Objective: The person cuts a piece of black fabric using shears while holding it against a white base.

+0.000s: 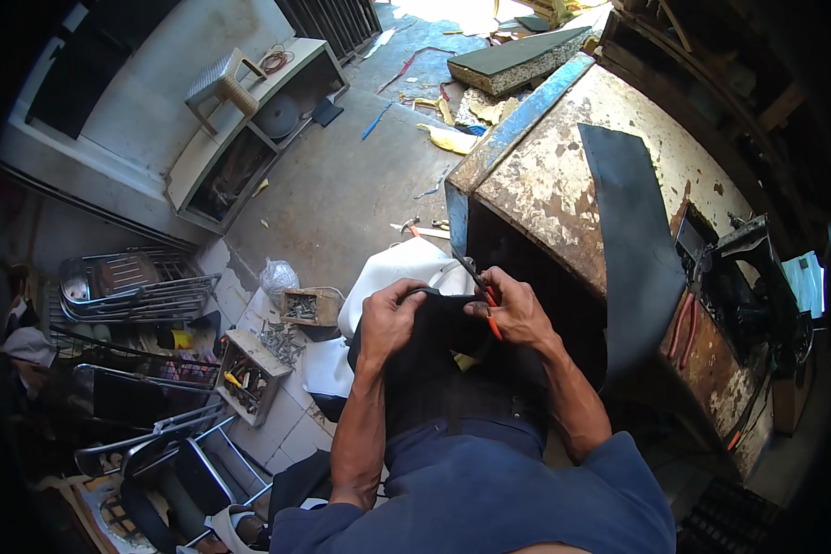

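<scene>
Above my lap, my left hand (390, 321) pinches the edge of a piece of black sheet material (448, 309) between thumb and fingers. My right hand (519, 312) is closed around an orange-handled cutting or gripping tool (471, 269). Its dark, narrow jaws point away from me, up and left. Whether it is scissors or pliers I cannot tell. The right thumb rests by the other end of the black material. Much of that material blends with my dark trousers. Just beyond the hands is a white padded-looking piece (392, 272).
A worn workbench (554, 185) stands at the right, bearing a black sheet (632, 231) and red-handled pliers (683, 328). A hammer (410, 227) lies ahead on the floor. At the left are a wooden tool box (249, 377), a smaller box (310, 307) and stacked metal chair frames (138, 286).
</scene>
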`<action>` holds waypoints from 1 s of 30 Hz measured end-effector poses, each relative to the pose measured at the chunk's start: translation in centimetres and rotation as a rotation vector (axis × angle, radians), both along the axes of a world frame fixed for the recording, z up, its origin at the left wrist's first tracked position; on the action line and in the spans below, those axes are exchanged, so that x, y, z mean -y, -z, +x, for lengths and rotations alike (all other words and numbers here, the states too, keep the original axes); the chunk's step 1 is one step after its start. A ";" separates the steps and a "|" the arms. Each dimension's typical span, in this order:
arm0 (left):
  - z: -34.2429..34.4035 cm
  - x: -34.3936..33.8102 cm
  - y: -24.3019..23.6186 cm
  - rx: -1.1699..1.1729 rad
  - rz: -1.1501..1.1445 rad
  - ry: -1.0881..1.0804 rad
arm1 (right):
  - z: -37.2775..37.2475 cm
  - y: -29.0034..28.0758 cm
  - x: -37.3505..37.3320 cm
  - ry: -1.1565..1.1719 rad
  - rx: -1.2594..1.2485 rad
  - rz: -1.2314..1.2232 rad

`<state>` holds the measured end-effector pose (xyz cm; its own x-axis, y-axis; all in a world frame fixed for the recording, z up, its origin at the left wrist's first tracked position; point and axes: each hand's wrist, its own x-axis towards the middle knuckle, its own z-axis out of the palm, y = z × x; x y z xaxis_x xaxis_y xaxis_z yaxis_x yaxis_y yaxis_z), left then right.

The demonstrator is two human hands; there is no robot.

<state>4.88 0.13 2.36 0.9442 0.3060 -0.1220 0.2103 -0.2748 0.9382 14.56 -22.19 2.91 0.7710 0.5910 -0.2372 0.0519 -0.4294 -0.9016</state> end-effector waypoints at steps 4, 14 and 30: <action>0.2 -0.6 1.6 -0.041 -0.205 0.065 | -0.9 0.0 -0.2 0.238 0.251 0.075; 1.0 -0.3 1.2 -0.089 -0.247 0.059 | -6.6 1.5 1.3 0.008 -0.576 0.178; 0.9 -1.1 0.8 -0.083 -0.262 0.048 | -7.2 1.7 1.4 -0.064 -0.716 0.177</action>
<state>5.75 1.23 1.53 0.9405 0.2087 -0.2682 0.2815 -0.0363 0.9589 7.39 -23.62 1.22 0.4263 0.7055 -0.5662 -0.5546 -0.2907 -0.7797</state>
